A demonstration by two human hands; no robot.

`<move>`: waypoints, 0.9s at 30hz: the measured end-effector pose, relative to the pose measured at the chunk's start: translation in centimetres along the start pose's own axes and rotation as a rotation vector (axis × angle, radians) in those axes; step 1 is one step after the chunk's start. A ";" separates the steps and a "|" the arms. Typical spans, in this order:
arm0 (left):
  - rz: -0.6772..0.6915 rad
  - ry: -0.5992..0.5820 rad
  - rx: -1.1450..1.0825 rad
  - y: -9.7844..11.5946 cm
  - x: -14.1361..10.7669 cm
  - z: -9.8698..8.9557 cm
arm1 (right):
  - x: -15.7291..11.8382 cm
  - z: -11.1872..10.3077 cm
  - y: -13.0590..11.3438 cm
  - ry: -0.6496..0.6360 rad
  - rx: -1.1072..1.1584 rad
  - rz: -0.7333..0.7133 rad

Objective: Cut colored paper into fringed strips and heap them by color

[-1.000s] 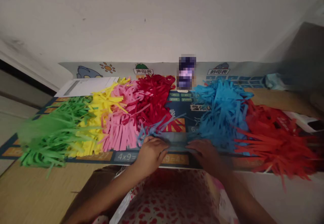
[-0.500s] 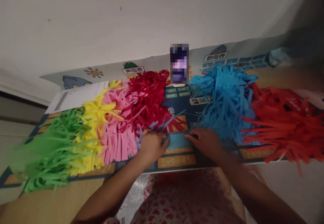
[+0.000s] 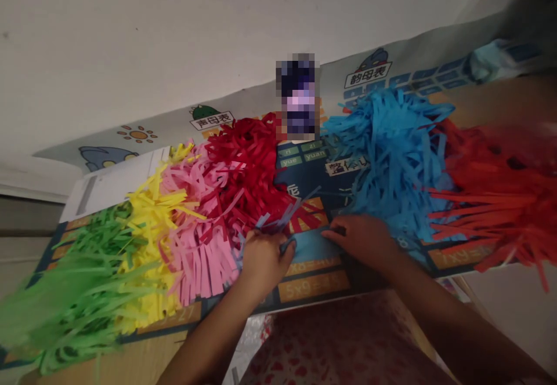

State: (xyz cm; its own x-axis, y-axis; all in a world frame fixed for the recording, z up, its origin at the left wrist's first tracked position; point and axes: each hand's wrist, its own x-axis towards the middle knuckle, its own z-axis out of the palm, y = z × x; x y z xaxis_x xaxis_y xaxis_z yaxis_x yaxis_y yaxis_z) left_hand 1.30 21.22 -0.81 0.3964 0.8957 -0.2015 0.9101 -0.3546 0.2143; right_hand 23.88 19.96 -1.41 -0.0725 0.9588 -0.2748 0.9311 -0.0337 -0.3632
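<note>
My left hand (image 3: 265, 263) grips the left end of a blue paper strip (image 3: 311, 246), and its cut fringe runs up past my fingers. My right hand (image 3: 361, 237) holds the strip's right end, with a small dark mark by the fingertips that I cannot identify. Both hands rest on a printed times-table mat (image 3: 313, 286). Fringed paper lies across it in bunches: green (image 3: 78, 298), yellow (image 3: 148, 246), pink (image 3: 195, 246), dark red (image 3: 243, 164), blue (image 3: 391, 164) and orange-red (image 3: 491, 199). The pink bunch touches my left hand, and the blue bunch lies just beyond my right.
A pixelated upright object (image 3: 298, 98) stands against a pinyin wall chart (image 3: 378, 75). A white paper sheet (image 3: 113, 185) lies behind the green and yellow bunches. A red-patterned bag (image 3: 339, 344) sits below the table edge, and a pale blue bag (image 3: 491, 63) lies far right.
The view has rolled, so the mat's left side sits lower and its right side higher. More of the blue strip shows between my hands, which still hold it.
</note>
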 end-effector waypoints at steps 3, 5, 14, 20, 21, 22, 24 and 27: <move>0.002 0.013 0.026 0.0 0.0 0.1 | 0.1 0.2 0.0 0.010 -0.001 -0.003; 0.005 0.077 0.024 0.0 -0.1 0.2 | 0.2 0.5 0.1 0.026 0.004 -0.002; 0.630 0.259 0.199 0.6 -0.3 1.0 | -2.6 -0.4 0.3 0.459 -0.114 -0.320; 0.529 0.118 0.210 1.9 -1.7 -0.9 | -4.1 0.3 0.2 0.155 -0.293 -0.738; 0.508 0.112 0.202 2.2 -1.9 -1.1 | -3.7 0.5 0.4 0.140 -0.309 -0.727; 0.490 0.112 0.192 2.5 -2.0 -1.3 | -3.3 0.6 0.7 0.139 -0.313 -0.711; 0.460 0.116 0.182 2.9 -2.0 -1.5 | -2.4 0.4 1.1 0.164 -0.289 -0.661; 0.436 0.125 0.196 2.9 -1.8 -1.3 | -2.2 -0.3 1.3 0.198 -0.242 -0.607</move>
State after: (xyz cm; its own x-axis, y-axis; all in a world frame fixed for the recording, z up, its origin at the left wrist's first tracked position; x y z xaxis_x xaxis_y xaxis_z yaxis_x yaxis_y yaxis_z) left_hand 3.08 18.94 1.44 0.7390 0.6736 -0.0144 0.6728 -0.7368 0.0668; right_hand 25.31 17.88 -1.04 -0.5622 0.8219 0.0915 0.8012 0.5687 -0.1860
